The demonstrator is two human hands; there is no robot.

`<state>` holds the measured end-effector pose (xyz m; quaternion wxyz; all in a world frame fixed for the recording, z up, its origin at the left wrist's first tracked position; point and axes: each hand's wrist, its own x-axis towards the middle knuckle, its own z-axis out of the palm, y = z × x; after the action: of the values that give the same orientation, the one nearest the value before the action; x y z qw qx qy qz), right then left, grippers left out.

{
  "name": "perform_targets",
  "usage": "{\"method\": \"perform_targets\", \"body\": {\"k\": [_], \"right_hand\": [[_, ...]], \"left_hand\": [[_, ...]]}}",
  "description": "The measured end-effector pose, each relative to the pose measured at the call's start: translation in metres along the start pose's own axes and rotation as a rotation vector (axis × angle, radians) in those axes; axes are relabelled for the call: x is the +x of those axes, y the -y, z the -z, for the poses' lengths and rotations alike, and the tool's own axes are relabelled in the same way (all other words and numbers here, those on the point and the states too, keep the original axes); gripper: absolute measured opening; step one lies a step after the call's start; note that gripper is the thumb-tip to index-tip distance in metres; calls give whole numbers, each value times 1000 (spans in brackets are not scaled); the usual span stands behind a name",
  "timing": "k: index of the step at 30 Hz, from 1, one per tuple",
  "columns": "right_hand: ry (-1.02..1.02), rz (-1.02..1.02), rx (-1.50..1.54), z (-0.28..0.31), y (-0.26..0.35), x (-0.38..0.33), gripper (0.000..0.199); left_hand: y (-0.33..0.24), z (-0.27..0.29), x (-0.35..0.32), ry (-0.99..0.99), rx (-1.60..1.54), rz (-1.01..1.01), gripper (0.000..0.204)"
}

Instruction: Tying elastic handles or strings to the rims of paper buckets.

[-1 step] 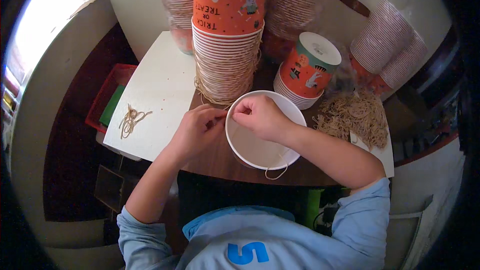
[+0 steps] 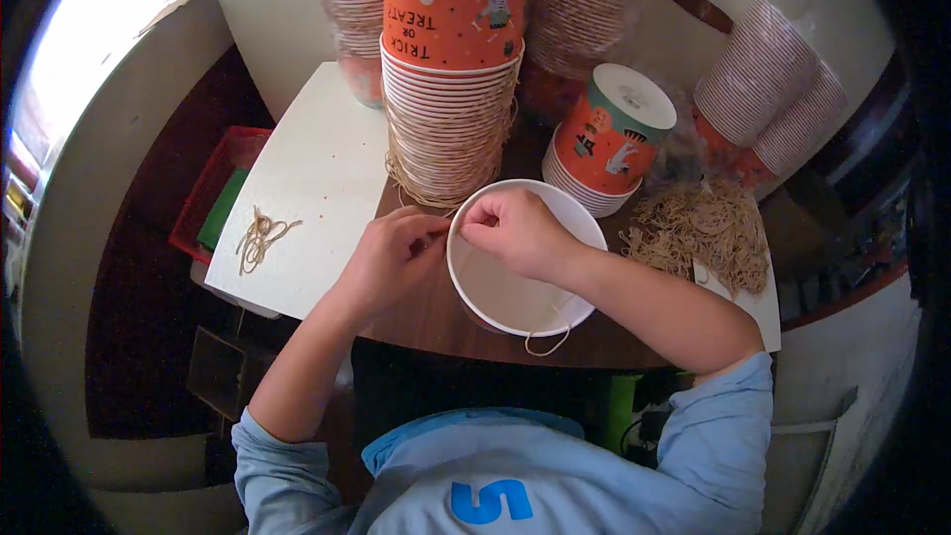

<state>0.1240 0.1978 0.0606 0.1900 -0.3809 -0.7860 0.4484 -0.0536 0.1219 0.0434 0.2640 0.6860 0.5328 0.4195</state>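
Note:
A white-rimmed paper bucket stands with its mouth up at the front of the brown tabletop, its pale inside showing. A loop of tan cord hangs over its near rim. Against the outside of the left rim, my left hand has its fingers curled and pressed together. My right hand reaches over the bucket, with thumb and fingertips pinched just inside that same stretch of rim. Whatever lies between the fingers of either hand is hidden or too small to name.
Behind the bucket rises a tall stack of nested upside-down buckets with cord loops. A shorter orange stack stands to its right, beside a heap of tan cords. More cords lie on the white left tabletop, near a red crate.

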Motion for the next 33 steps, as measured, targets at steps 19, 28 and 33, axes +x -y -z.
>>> {"method": "perform_targets", "body": {"k": [19, 28, 33], "right_hand": [[403, -195, 86, 20, 29, -44, 39], [82, 375, -640, 9, 42, -112, 47], [-9, 400, -665, 9, 52, -127, 37]], "left_hand": [[-11, -15, -65, 75, -461, 329, 12], [-17, -9, -111, 40, -774, 107, 7], [-33, -16, -103, -36, -976, -64, 4]]}}
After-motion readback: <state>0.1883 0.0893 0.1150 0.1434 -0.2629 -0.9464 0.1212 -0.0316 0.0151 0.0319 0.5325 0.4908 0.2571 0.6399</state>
